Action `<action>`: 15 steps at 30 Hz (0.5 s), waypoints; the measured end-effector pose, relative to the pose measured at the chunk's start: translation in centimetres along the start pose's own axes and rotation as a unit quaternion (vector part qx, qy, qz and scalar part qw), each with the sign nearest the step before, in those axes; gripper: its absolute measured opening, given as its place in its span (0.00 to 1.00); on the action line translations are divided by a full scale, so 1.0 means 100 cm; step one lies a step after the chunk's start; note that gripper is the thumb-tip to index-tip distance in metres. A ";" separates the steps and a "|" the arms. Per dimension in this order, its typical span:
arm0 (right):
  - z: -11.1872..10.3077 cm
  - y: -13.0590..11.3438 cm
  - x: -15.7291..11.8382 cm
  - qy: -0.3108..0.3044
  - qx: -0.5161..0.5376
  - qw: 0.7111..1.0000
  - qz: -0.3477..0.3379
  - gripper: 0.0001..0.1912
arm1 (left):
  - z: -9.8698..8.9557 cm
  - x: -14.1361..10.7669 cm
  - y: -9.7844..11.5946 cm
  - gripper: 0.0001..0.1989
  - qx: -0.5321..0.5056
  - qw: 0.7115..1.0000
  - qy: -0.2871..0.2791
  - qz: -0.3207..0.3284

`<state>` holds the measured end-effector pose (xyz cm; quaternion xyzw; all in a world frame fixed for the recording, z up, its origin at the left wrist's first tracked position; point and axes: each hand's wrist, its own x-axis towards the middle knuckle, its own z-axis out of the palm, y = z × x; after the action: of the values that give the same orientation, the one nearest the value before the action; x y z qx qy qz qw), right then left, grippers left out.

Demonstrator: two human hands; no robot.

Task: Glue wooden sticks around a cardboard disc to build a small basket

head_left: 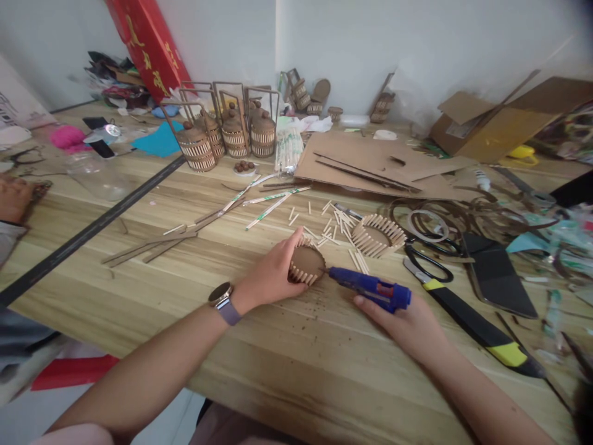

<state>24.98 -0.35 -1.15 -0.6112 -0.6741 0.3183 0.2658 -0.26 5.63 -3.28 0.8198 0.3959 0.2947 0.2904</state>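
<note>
While my left hand [275, 269] grips a round cardboard base [309, 262] edged with short sticks, thumb and fingers spread around its left side, the base sits at mid-table, directly in front of me. My right hand [410, 324] is closed around a blue glue gun [365, 287], nozzle directed at the base's right rim; contact cannot be confirmed. Just beyond lie loose sticks [345, 222] and a second stick-edged ring [365, 244]. The work surface is a wood-grained table [278, 364], specked with brown crumbs near the base and crossed at left by a black strip [92, 230]. To the right: a black-and-yellow cutter [472, 321]. Toward the rear: handled baskets [236, 133], a cardboard sheet [365, 164], an open carton [495, 127]. A pale wall [222, 37] backs the table. Another person's hand [13, 198] rests at the left edge.
</note>
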 end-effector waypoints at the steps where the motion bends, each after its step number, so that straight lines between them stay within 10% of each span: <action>1: -0.002 0.002 0.001 0.007 0.028 1.000 0.008 0.16 | 0.000 0.000 0.000 0.56 -0.002 1.000 -0.001 -0.002; 10: -0.026 0.002 -0.006 -0.327 0.179 0.927 0.050 0.23 | -0.006 0.000 0.005 0.56 -0.041 0.997 -0.017 -0.057; 15: -0.020 -0.010 -0.008 -0.314 0.119 0.941 0.049 0.20 | -0.008 0.000 0.004 0.55 -0.060 0.997 -0.018 -0.051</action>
<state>25.90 -0.98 0.97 -0.4760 -0.6498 0.5848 0.0952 -0.63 5.62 -2.50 0.7846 0.4134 0.2884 0.3609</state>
